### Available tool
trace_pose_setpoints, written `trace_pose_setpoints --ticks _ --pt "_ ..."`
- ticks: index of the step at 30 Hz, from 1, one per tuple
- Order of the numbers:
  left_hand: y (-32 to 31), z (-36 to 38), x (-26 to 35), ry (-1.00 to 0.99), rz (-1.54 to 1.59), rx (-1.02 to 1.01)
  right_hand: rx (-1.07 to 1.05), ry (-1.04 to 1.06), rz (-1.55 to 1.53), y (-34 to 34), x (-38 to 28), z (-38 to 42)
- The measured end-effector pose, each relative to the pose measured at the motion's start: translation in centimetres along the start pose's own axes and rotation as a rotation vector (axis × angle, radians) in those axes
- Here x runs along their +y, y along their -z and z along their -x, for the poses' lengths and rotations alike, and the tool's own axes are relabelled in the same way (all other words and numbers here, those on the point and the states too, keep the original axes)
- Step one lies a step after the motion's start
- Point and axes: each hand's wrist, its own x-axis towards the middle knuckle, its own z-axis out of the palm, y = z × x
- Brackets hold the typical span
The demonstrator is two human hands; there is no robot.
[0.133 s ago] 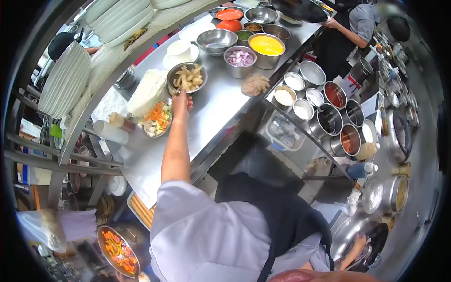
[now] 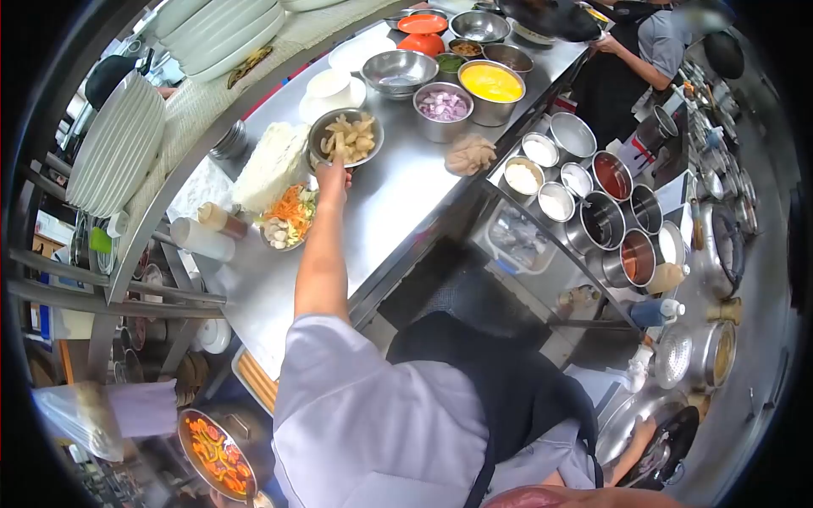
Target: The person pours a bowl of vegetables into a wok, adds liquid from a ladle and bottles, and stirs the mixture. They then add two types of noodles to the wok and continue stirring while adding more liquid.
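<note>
My left hand (image 2: 333, 179) reaches out over the steel counter and is closed on the near rim of a metal bowl (image 2: 377, 151). Pale beige strips (image 2: 349, 137), which look like cooked meat, fill that bowl. Close by is a dish of shredded carrot, greens and white pieces (image 2: 290, 217), with a block of white noodles (image 2: 269, 168) behind it. At the lower right, my right hand (image 2: 645, 430) is at the edge of a dark wok (image 2: 677, 440); its fingers are small and partly hidden, so I cannot tell what it grips.
Chopped onion (image 2: 443, 105), a yellow liquid (image 2: 491, 82) in a metal pot and a crumpled beige cloth (image 2: 470, 155) sit on the counter. Several sauce pots (image 2: 611, 175) crowd a lower shelf to the right. A person (image 2: 648, 51) stands at the far end holding a pan.
The whole view has shifted slightly, so the counter things appear a little further right. My left hand stays on the metal bowl.
</note>
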Motion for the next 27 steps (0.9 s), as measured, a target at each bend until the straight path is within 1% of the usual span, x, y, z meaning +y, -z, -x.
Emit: trace_pose_setpoints --ticks 1,2,3,5,8,9,11,12,14,15,16,18,19,20,23,26,27 --pt "-0.3 -1.0 -0.8 -0.001 -0.032 0.005 -0.03 -0.123 -0.071 1.7 -3.5 3.2" --pt "-1.2 0.3 -0.3 0.007 -0.013 -0.004 -0.013 -0.176 -0.101 2.2 -4.4 3.7" --pt "-1.4 2.1 0.1 -0.055 0.038 -0.052 -0.003 -0.217 -0.047 0.7 -3.7 3.5" --pt "-2.6 4.7 0.1 0.003 0.036 -0.153 -0.044 -0.238 -0.058 1.7 -7.3 6.3" --pt "-5.5 6.2 -3.8 0.095 0.048 -0.258 -0.047 -0.241 -0.077 0.9 -7.6 6.0" --pt "-6.4 6.3 -5.0 0.138 0.024 -0.278 -0.048 -0.237 -0.076 -0.4 -5.9 4.3" --pt "-7.9 5.9 -7.4 0.264 0.057 -0.302 0.009 -0.069 -0.051 -2.0 -2.7 1.1" --pt "-8.1 6.7 -7.2 0.257 0.089 -0.299 0.011 -0.061 -0.045 -1.3 -3.7 1.2" --pt "-8.3 7.0 -7.4 0.258 0.159 -0.293 -0.025 -0.096 -0.039 0.5 -8.6 3.2" --pt "-8.0 6.9 -7.5 0.254 0.22 -0.295 -0.03 -0.087 -0.032 0.4 -8.9 2.9" --pt "-7.8 6.4 -8.5 0.291 0.284 -0.339 -0.012 -0.056 -0.076 0.1 -9.1 2.7" --pt "-5.8 7.8 -7.6 0.32 0.328 -0.324 0.005 -0.024 -0.119 0.0 -9.3 2.2" --pt "-4.5 9.0 -6.9 0.345 0.371 -0.318 -0.043 0.028 -0.098 -0.1 -9.6 2.0" --pt "-2.7 10.5 -6.7 0.332 0.318 -0.292 -0.091 0.079 -0.077 -0.2 -9.7 1.8" --pt "3.5 11.8 -11.2 0.216 0.466 0.034 -0.119 0.025 -0.095 -1.4 -9.4 1.7" --pt "10.2 11.8 -12.1 0.197 0.577 0.314 -0.147 0.026 -0.123 -2.2 -8.6 1.3" --pt "11.8 11.4 -11.5 0.195 0.578 0.322 -0.152 0.033 -0.121 -2.7 -8.4 0.9"
